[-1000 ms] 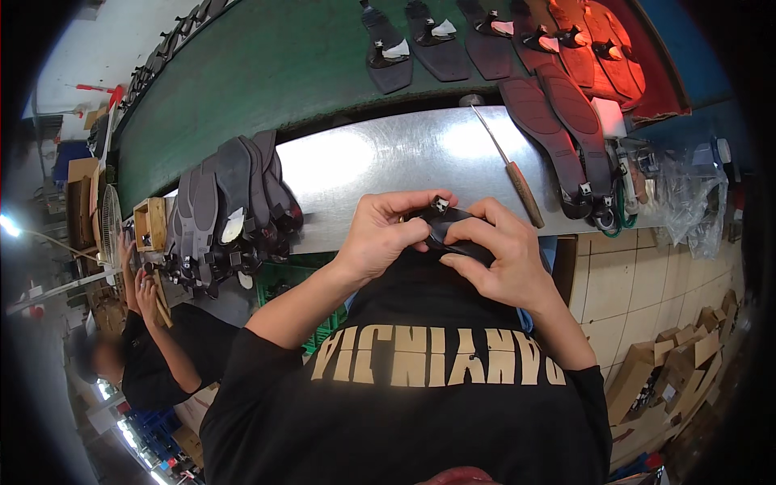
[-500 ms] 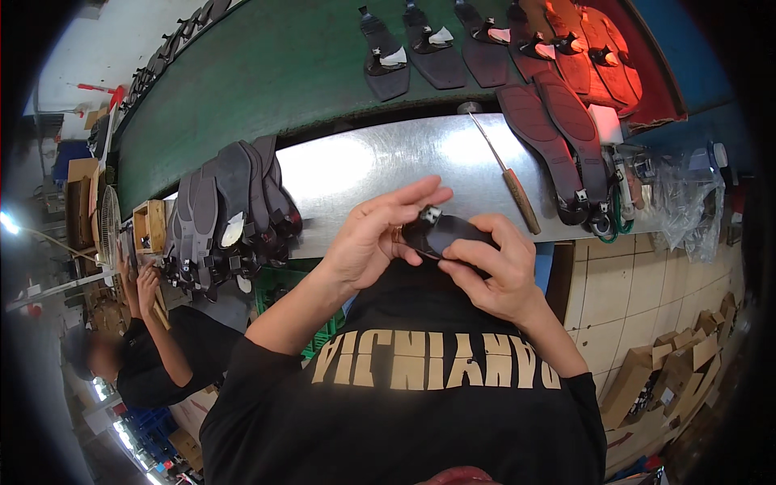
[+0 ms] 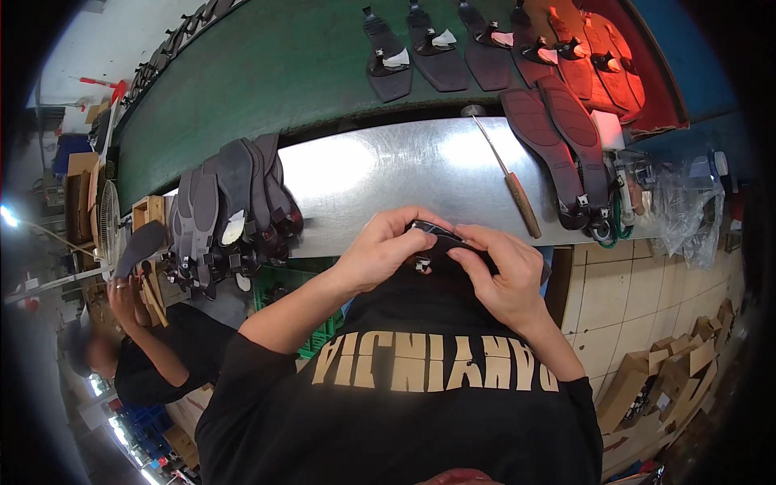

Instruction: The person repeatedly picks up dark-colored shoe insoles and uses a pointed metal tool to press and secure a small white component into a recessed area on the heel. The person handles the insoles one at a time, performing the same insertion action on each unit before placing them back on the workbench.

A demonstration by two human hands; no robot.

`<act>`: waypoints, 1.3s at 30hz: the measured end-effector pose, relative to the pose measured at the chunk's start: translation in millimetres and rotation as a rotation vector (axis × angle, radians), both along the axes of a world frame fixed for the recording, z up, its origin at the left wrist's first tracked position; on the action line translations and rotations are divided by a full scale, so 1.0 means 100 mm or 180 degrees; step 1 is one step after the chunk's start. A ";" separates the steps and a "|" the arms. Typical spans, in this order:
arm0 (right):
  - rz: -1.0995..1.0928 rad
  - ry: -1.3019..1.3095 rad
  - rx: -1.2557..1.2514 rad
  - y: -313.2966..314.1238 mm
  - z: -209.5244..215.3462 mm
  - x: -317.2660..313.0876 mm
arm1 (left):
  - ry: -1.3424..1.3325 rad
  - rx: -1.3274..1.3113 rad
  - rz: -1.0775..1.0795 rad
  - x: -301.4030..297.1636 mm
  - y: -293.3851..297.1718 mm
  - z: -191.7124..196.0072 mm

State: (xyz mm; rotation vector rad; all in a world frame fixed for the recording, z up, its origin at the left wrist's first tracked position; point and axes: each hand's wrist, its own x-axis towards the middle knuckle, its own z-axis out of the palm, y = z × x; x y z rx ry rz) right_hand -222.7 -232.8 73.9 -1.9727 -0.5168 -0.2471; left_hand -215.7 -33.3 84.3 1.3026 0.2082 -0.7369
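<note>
A dark sandal [image 3: 444, 240] is between my hands, just off the near edge of the metal table, in front of my shirt. My left hand [image 3: 384, 250] pinches its upper edge between thumb and fingers. From the other side, my right hand [image 3: 505, 267] grips it, thumb below and fingers on top. A small shiny buckle [image 3: 422, 264] hangs beneath my left thumb. The sandal's far part is hidden behind my right fingers.
The metal table [image 3: 356, 186] bears sandals [image 3: 234, 186] piled left, a wooden-handled tool [image 3: 521, 202] and two upturned sandals [image 3: 558, 153] right. Beyond it, a green belt [image 3: 242, 89] carries a row of sandals [image 3: 436, 61]. At left, a co-worker [image 3: 170, 356] holds a dark sole [image 3: 144, 246].
My left hand has gone from spread fingers to a pinch on the sandal. The sandal has turned, its buckle now lower. The co-worker has raised a sole.
</note>
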 end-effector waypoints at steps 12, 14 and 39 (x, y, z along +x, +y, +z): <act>0.0965 0.2460 0.1044 -0.06 0.03 0.15 | -0.1397 0.0812 -0.0183 -0.08 -0.02 0.08; 0.1210 0.1936 0.0571 -0.06 0.12 0.27 | -0.1796 0.0959 -0.0039 -0.06 0.08 0.19; 0.0519 0.2520 0.1602 0.22 -0.24 -0.02 | 0.1780 -0.2026 0.2235 0.20 -0.19 -0.36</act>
